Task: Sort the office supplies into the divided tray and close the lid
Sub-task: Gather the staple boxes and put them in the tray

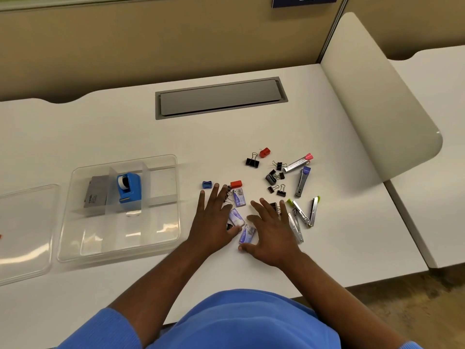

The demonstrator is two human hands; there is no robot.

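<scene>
Fingers [261, 209] spread over staple boxes [238, 197]; "comin" card [94, 195].

White table [327, 248] fills the view, a grey cable hatch [221, 98] set flush near its back edge. Beige partition [151, 46] runs behind, carrying a dark blue sign [304, 1] at the top. Cream divider [377, 96] curves on the right; brown speckled floor [427, 298] shows below.

Desk [251, 268]: white, smooth top, curved cut-outs along far edge
Cable hatch [220, 96]: grey, rectangular, lid shut, set flush in desk
Partition [151, 41]: beige, behind desk
Side divider [377, 96]: cream, rounded corner, at right
Sign [304, 0]: dark blue, white digits, partly cropped
Floor [427, 298]: brown, mottled
</scene>
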